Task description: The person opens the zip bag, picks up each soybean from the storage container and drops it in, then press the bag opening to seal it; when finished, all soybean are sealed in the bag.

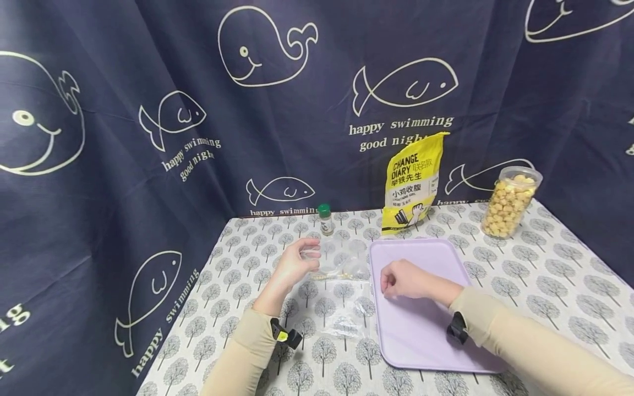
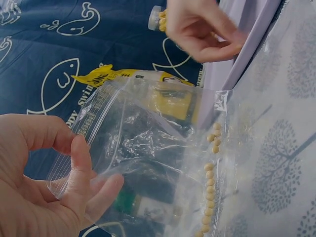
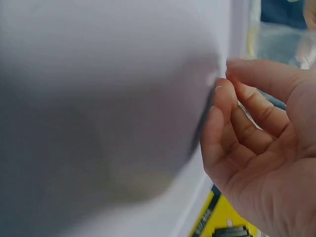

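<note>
My left hand (image 1: pixel 296 263) pinches the zip-top edge of a clear plastic bag (image 2: pixel 153 128) between thumb and index finger, and the bag stands up off the table. A line of small yellow balls (image 2: pixel 210 182) lies along its bottom fold. Over the pale purple tray (image 1: pixel 421 341), my right hand (image 1: pixel 403 279) has its fingers curled, tips drawn together at the tray's left side. In the right wrist view, those fingertips (image 3: pixel 222 96) come right at the tray surface, and nothing shows between them.
A yellow snack pouch (image 1: pixel 413 184) stands behind the tray. To its right is a clear jar of yellow pieces (image 1: pixel 510 206). A small green-capped bottle (image 1: pixel 325 220) stands behind the bag. A dark printed curtain (image 1: pixel 317 126) hangs at the back of the tree-patterned tablecloth (image 1: pixel 324 352).
</note>
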A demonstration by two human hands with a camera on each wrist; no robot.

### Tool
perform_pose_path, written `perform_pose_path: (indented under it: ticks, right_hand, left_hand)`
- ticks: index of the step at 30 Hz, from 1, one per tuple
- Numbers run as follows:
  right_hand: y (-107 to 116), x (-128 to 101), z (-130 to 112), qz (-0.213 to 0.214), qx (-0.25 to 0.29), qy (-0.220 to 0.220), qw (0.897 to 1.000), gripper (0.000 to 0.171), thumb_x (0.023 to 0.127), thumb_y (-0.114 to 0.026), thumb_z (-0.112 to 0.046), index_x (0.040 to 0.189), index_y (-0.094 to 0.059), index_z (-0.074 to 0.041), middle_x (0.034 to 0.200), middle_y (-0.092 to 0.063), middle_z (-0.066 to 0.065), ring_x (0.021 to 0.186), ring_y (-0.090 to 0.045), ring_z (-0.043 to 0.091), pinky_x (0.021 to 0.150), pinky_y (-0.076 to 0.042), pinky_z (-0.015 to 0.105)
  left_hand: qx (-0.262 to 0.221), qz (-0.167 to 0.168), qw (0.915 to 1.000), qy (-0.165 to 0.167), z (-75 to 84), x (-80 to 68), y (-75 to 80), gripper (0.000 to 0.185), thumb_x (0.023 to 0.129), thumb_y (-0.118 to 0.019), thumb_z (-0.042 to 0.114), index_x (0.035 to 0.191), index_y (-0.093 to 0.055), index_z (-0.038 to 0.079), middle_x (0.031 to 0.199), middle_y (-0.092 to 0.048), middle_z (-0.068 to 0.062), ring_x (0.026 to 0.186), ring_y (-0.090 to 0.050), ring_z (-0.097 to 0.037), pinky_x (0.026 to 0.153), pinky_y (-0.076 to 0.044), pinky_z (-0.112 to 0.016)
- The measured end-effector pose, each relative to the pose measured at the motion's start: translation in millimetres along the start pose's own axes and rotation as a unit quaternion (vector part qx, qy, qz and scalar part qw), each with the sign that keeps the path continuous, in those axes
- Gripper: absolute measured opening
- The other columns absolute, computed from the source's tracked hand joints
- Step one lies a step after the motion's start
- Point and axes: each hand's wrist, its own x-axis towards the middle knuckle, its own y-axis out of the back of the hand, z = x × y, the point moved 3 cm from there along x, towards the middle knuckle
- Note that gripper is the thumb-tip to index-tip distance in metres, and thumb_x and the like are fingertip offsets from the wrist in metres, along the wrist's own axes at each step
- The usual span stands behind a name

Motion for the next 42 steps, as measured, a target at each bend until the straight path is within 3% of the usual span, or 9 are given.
perform_pose_path:
  ticks: [5,10,21,25,29,34,38,42]
  right_hand:
    - [37,19,-9,0.079,0.007,-0.012,0.997,0.007,0.084,-0.075,-0.003,0.085,-0.07,-0.008,0.082,-0.068,-0.001,0.077,-0.063,0.016,0.073,-0.06,0.032]
    - [61,38,-38,0.146,0.023,0.019,0.989,0.005,0.085,-0.077,-0.005,0.087,-0.072,-0.005,0.081,-0.07,0.001,0.075,-0.065,0.017,0.071,-0.059,0.034]
    - [43,72,-85,0.142,-0.019,0.072,0.987,0.004,0.083,-0.081,-0.013,0.085,-0.078,-0.011,0.079,-0.06,-0.003,0.069,-0.05,0.013,0.061,-0.044,0.028]
    - [46,71,-83,0.162,-0.001,0.087,0.983,0.009,0.086,-0.08,-0.015,0.092,-0.079,-0.009,0.079,-0.063,-0.003,0.069,-0.053,0.014,0.062,-0.046,0.028]
    - [56,63,-68,0.19,0.05,0.082,0.977,0.022,0.091,-0.075,-0.017,0.108,-0.077,-0.004,0.094,-0.074,0.006,0.084,-0.067,0.022,0.075,-0.058,0.036]
    - [52,53,-44,0.158,0.072,0.066,0.983,0.036,0.091,-0.076,-0.016,0.121,-0.072,0.002,0.115,-0.074,0.015,0.101,-0.071,0.028,0.089,-0.06,0.042]
    - [42,50,-36,0.155,0.072,0.059,0.984,0.036,0.086,-0.082,-0.018,0.117,-0.075,-0.002,0.112,-0.075,0.012,0.095,-0.071,0.024,0.083,-0.061,0.036]
    - [39,47,-37,0.194,0.062,0.053,0.978,0.025,0.085,-0.082,-0.017,0.108,-0.08,-0.006,0.105,-0.077,0.008,0.092,-0.07,0.023,0.078,-0.059,0.032]
  left_hand:
    - [-0.005,0.002,1.0,-0.003,-1.7,0.2,1.3,0.063,0.073,-0.062,-0.011,0.135,-0.059,-0.001,0.128,-0.064,-0.019,0.112,-0.065,-0.034,0.081,-0.063,-0.035]
    - [-0.007,-0.002,1.0,-0.003,-1.4,-0.7,1.8,0.064,0.072,-0.063,-0.01,0.135,-0.059,-0.001,0.128,-0.065,-0.018,0.112,-0.065,-0.034,0.08,-0.063,-0.034]
    - [-0.006,-0.008,0.9999,-0.014,1.8,-2.7,1.4,0.063,0.072,-0.061,-0.008,0.134,-0.059,-0.003,0.128,-0.065,-0.02,0.111,-0.066,-0.034,0.079,-0.063,-0.035]
    - [0.006,-0.009,0.9999,-0.013,3.6,-3.4,3.2,0.062,0.073,-0.062,-0.007,0.134,-0.059,-0.002,0.127,-0.065,-0.018,0.111,-0.066,-0.033,0.08,-0.063,-0.034]
    - [0.01,-0.009,0.9998,-0.016,6.3,-1.7,7.2,0.062,0.074,-0.063,-0.007,0.136,-0.058,-0.001,0.128,-0.065,-0.016,0.112,-0.066,-0.033,0.082,-0.062,-0.034]
    - [-0.003,-0.004,0.9999,-0.013,11.1,-1.7,12.2,0.064,0.074,-0.061,-0.008,0.137,-0.058,-0.002,0.13,-0.064,-0.018,0.114,-0.065,-0.034,0.083,-0.062,-0.034]
    - [-0.012,-0.009,0.9998,-0.01,13.1,-3.5,11.9,0.066,0.073,-0.061,-0.008,0.138,-0.056,-0.003,0.131,-0.063,-0.019,0.114,-0.065,-0.034,0.084,-0.062,-0.035]
    - [-0.018,-0.011,0.9997,-0.012,14.8,-3.6,8.6,0.065,0.073,-0.061,-0.008,0.137,-0.058,-0.001,0.13,-0.064,-0.016,0.114,-0.065,-0.034,0.084,-0.062,-0.035]
